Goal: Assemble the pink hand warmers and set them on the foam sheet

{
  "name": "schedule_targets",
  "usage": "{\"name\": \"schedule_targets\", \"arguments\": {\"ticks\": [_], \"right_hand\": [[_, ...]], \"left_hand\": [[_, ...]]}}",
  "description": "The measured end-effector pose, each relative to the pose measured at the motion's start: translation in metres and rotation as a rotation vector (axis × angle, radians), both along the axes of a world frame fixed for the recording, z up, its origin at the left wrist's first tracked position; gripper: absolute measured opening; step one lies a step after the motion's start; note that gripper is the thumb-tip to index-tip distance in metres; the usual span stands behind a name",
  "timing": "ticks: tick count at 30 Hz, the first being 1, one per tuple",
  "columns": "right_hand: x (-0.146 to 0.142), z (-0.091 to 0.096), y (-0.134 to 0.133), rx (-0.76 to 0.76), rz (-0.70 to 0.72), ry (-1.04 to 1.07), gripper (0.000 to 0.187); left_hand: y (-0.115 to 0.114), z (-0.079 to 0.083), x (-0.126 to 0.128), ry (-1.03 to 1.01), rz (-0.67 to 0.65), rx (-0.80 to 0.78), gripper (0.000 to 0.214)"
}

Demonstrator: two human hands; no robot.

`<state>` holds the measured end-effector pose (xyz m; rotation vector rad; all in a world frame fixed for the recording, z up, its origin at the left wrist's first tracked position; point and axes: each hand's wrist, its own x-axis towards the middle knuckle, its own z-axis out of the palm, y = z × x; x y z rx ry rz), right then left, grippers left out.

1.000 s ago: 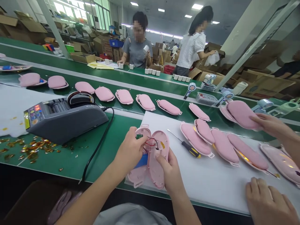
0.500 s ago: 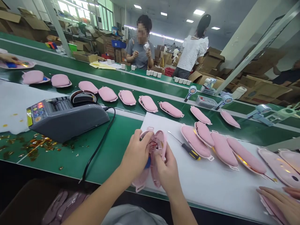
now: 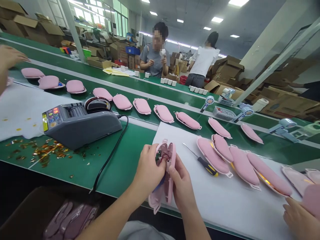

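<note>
Between my hands is a pink plastic case (image 3: 172,186), its two long halves parted like a book, with loop tabs at the ends. Inside show a green circuit board (image 3: 158,155), thin red and dark wires, and something blue lower down. My left hand (image 3: 150,166) is closed round the left half, its thumb reaching inside by the wires. The right half is gripped by my right hand (image 3: 183,180), thumb on its edge. A screwdriver (image 3: 206,165) with a black and yellow handle lies on the white sheet (image 3: 185,135) to the right.
A grey tape dispenser (image 3: 82,125) with a black cord (image 3: 110,155) stands left, amber tape scraps (image 3: 50,150) before it. Several pink cases (image 3: 163,113) line the green bench. Co-workers' hands show at the left (image 3: 11,56) and right (image 3: 297,213) edges; a person (image 3: 156,55) works opposite.
The case's halves have swung closer together and now stand more upright between my hands. The view has shifted slightly. A co-worker's hand on the left has lifted off the bench.
</note>
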<state>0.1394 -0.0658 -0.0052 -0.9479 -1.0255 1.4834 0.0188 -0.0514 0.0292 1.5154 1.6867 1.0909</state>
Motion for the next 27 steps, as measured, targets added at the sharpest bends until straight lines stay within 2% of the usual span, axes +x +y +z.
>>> {"name": "schedule_targets", "arguments": {"ticks": [3, 5, 8, 11, 14, 18, 23, 27], "right_hand": [[0.004, -0.002, 0.000, -0.003, -0.018, 0.049, 0.054], [0.007, -0.005, -0.003, 0.001, -0.033, 0.032, 0.052], [0.007, -0.013, -0.009, 0.041, -0.054, -0.010, 0.053], [0.005, -0.017, -0.013, 0.085, -0.106, -0.018, 0.054], [0.004, -0.016, -0.013, 0.127, -0.088, -0.062, 0.053], [0.007, -0.007, -0.010, 0.142, -0.021, -0.122, 0.053], [0.007, -0.001, -0.012, 0.132, -0.038, -0.270, 0.053], [0.005, 0.001, -0.016, 0.188, -0.040, -0.353, 0.053]], "left_hand": [[-0.004, -0.002, -0.002, -0.235, -0.073, 0.023, 0.025], [-0.006, -0.003, -0.003, -0.510, -0.152, -0.055, 0.025], [-0.007, -0.005, -0.005, -0.929, -0.221, -0.229, 0.037], [-0.006, -0.005, -0.003, -1.179, -0.218, -0.286, 0.048], [-0.007, -0.002, -0.001, -1.226, -0.230, -0.294, 0.053], [-0.009, -0.001, 0.003, -1.166, -0.245, -0.248, 0.061], [-0.007, -0.009, 0.007, -1.121, -0.220, -0.232, 0.058], [-0.008, -0.016, 0.011, -1.027, -0.238, -0.192, 0.056]]}}
